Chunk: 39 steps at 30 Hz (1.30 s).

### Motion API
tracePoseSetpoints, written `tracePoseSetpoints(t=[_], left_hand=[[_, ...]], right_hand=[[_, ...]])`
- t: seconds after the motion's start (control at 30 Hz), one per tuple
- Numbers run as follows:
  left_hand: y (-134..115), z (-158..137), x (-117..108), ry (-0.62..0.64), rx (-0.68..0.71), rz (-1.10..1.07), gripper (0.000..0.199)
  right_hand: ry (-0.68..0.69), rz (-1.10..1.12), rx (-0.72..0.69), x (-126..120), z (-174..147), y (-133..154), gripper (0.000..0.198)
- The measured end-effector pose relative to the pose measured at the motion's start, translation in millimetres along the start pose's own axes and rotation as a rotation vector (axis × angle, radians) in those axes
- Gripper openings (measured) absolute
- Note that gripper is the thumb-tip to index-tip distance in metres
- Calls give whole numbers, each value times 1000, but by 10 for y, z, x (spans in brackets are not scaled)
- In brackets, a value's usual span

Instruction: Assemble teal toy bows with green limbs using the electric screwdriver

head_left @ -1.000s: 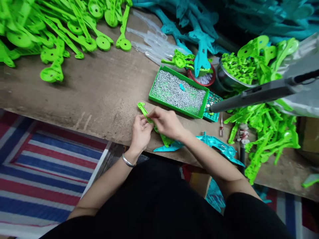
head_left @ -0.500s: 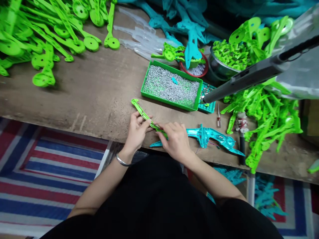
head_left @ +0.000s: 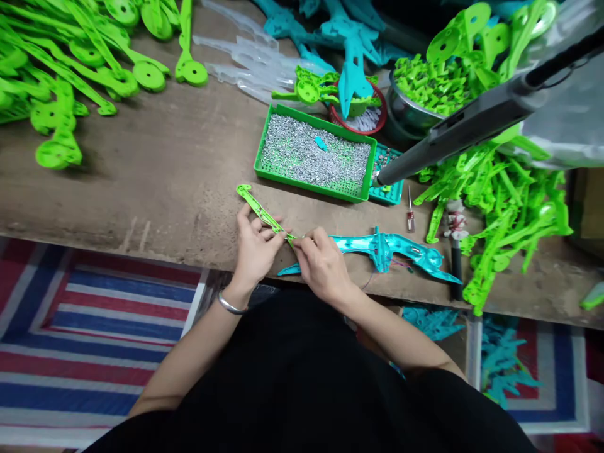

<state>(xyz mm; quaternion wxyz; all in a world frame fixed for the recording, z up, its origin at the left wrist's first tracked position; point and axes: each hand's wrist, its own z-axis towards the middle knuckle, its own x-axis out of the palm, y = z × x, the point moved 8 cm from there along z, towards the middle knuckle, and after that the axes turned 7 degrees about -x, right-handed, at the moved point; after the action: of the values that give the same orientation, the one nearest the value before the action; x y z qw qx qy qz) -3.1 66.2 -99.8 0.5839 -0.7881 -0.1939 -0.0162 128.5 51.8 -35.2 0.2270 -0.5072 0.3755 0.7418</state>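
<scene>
My left hand (head_left: 257,248) grips a long, thin lime-green plastic part (head_left: 257,207), its hooked end pointing up and away to the left. At the part's near end my right hand (head_left: 322,261) is closed, thumb and fingertips pinched together against it; whether anything small sits between them is hidden. Just beyond and under the right hand lies a turquoise plastic bow-shaped shell (head_left: 358,244) on the bench, with thin wires and a small metal piece by its right half. Its left tip shows below the hands.
A green tray (head_left: 311,190) of small screws stands ahead, a teal tray (head_left: 394,196) beside it. A screwdriver (head_left: 411,220) lies to the right. Lime-green parts (head_left: 519,207) heap right and left. A grey pole (head_left: 453,135) slants across the right. The wooden bench (head_left: 141,189) ends near my body.
My right hand has drawn in to a tighter pinch at the green part's near end. The green part stays in my left hand. The whole view has shifted slightly.
</scene>
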Motion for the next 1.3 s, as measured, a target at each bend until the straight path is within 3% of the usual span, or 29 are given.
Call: tracePoseSetpoints(t=[0.17,0.4,0.57,0.73,0.9,1.07,1.13,1.2,1.23,1.3], left_hand=[[26,-17,11,23,54,66,114],[7,-29,9,63,102,146,118],[-51,-41,18,63,125,182,114],[-83,-65,39,34,145,225,107],[-111,-65,37,26,164,349,106],[-239,-74,-31,-21,171,635,104],[-357,-157,-23,-99,246,849,93],[-501,-327,77,-184,438,1053,75],[-540,-436,180,-176,563,1119,66],[-487,-638,428,-23,765,1183,54]], right_hand=[[-59,138,62,-41,-69,-146,22],[-46,83,90,-17,7,-219,20],[68,-54,116,22,53,-179,20],[130,-181,-5,-22,-12,-17,24],[48,15,-75,-89,-198,-78,28],[0,197,24,-80,-257,-340,21],[10,221,59,-64,-231,-390,20],[35,240,71,-44,-198,-401,20],[46,244,76,-38,-183,-404,20],[71,244,80,-28,-164,-414,20]])
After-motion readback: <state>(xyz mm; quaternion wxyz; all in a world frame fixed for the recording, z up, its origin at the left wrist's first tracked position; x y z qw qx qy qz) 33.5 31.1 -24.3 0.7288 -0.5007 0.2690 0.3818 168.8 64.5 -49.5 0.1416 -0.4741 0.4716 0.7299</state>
